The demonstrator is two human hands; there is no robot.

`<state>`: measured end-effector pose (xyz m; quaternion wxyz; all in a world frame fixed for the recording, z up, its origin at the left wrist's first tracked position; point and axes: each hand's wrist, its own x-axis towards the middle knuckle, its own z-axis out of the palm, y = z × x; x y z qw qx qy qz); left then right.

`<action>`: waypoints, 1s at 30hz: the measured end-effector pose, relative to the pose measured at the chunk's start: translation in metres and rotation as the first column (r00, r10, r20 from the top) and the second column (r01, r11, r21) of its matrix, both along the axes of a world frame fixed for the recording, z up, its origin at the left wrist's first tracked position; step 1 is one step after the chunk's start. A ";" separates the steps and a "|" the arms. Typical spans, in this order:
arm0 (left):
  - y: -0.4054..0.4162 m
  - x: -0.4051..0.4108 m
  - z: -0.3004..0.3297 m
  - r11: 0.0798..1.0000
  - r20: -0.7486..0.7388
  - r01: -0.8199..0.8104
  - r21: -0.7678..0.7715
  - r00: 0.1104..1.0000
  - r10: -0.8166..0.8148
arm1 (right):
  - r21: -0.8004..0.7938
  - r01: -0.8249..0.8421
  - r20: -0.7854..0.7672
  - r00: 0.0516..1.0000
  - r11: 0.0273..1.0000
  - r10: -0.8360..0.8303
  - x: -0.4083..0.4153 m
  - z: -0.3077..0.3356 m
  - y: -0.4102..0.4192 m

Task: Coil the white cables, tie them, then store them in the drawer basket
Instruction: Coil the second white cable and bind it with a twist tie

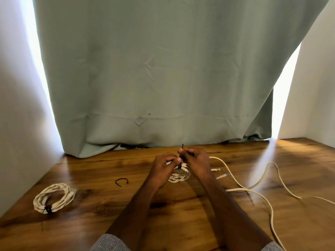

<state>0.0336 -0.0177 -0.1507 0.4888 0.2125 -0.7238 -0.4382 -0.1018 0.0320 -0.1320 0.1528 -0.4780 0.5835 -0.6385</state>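
Observation:
A small coil of white cable [178,176] lies on the wooden table [126,205] under my hands, partly hidden by them. My left hand [164,168] grips the coil's upper part, thumb pressed by a thin black tie [182,148]. My right hand [194,160] pinches that tie, whose end sticks up above my fingers. At the left lies a second coiled white cable [54,197], bound with a black tie at its near side. A loose white cable [253,185] snakes across the right of the table. No drawer basket is in view.
A spare black tie [121,182] lies bent on the table left of my hands. Two clear cable plugs [220,173] rest just right of them. A grey-green curtain [163,78] hangs behind the table; white walls close both sides.

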 end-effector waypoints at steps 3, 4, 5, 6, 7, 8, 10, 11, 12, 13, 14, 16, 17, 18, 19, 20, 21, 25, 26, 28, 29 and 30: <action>-0.002 0.003 -0.004 0.999 -0.059 -0.025 0.044 0.998 0.027 | -0.011 -0.066 0.048 0.997 0.998 0.067 -0.001 0.001 0.000; -0.003 0.003 -0.004 0.998 -0.068 -0.026 0.055 0.997 0.029 | -0.015 -0.081 0.061 0.995 0.997 0.082 -0.001 0.001 0.000; -0.003 0.003 -0.004 0.998 -0.073 -0.028 0.064 0.997 0.033 | -0.028 -0.108 0.101 0.989 0.994 0.110 0.000 0.001 0.000; -0.003 0.002 -0.005 0.997 -0.076 -0.032 0.071 0.996 0.037 | -0.047 -0.139 0.150 0.978 0.989 0.144 0.001 0.001 0.001; -0.002 0.001 -0.004 0.996 -0.078 -0.037 0.076 0.996 0.043 | -0.064 -0.161 0.183 0.968 0.985 0.170 0.002 0.002 0.003; -0.002 0.001 -0.004 0.996 -0.077 -0.039 0.079 0.996 0.045 | -0.082 -0.179 0.198 0.961 0.980 0.192 0.001 0.002 0.004; -0.002 0.000 -0.005 0.996 -0.080 -0.035 0.083 0.996 0.042 | -0.109 -0.224 0.218 0.945 0.968 0.243 -0.001 0.003 0.007; -0.003 0.000 -0.005 0.996 -0.083 -0.039 0.085 0.995 0.046 | -0.113 -0.248 0.224 0.937 0.962 0.268 -0.002 0.003 0.008; -0.003 0.000 -0.005 0.995 -0.087 -0.043 0.090 0.995 0.051 | -0.110 -0.267 0.224 0.932 0.958 0.285 -0.003 0.002 0.008; -0.004 0.000 -0.005 0.994 -0.090 -0.047 0.095 0.994 0.056 | -0.106 -0.278 0.221 0.929 0.955 0.296 -0.004 0.003 0.009; -0.004 0.000 -0.005 0.994 -0.093 -0.049 0.098 0.994 0.058 | -0.103 -0.281 0.222 0.928 0.954 0.298 -0.004 0.004 0.010; -0.004 0.000 -0.005 0.994 -0.104 -0.048 0.098 0.993 0.058 | -0.112 -0.270 0.253 0.923 0.956 0.290 -0.003 0.006 0.012; -0.004 0.000 -0.005 0.995 -0.109 -0.047 0.090 0.992 0.056 | -0.112 -0.250 0.272 0.923 0.962 0.272 -0.002 0.007 0.012; -0.004 -0.001 -0.005 0.996 -0.109 -0.046 0.080 0.992 0.055 | -0.106 -0.221 0.273 0.931 0.970 0.242 -0.001 0.007 0.012; -0.004 -0.001 -0.005 0.996 -0.104 -0.047 0.076 0.993 0.055 | -0.095 -0.173 0.241 0.951 0.980 0.191 0.000 0.005 0.011; -0.004 -0.002 -0.005 0.996 -0.096 -0.046 0.077 0.994 0.054 | -0.091 -0.120 0.176 0.975 0.989 0.135 0.000 0.002 0.009; -0.004 -0.002 -0.005 0.996 -0.088 -0.046 0.081 0.995 0.053 | -0.096 -0.083 0.094 0.991 0.992 0.092 0.000 -0.001 0.006; -0.004 -0.001 -0.007 0.996 -0.100 -0.036 0.087 0.994 0.045 | -0.115 -0.126 -0.076 0.990 0.985 0.118 0.002 -0.004 0.005; -0.005 -0.001 -0.007 0.996 -0.106 -0.033 0.089 0.993 0.043 | -0.112 -0.144 -0.079 0.988 0.983 0.136 0.001 -0.003 0.006; -0.006 -0.001 -0.008 0.994 -0.122 -0.024 0.102 0.992 0.037 | -0.099 -0.175 -0.060 0.984 0.980 0.169 -0.001 -0.002 0.006; -0.006 -0.001 -0.008 0.994 -0.125 -0.024 0.107 0.992 0.038 | -0.092 -0.186 -0.049 0.982 0.978 0.183 -0.002 -0.002 0.006; -0.006 -0.001 -0.007 0.994 -0.123 -0.027 0.107 0.992 0.040 | -0.086 -0.195 -0.041 0.980 0.977 0.192 -0.003 -0.001 0.006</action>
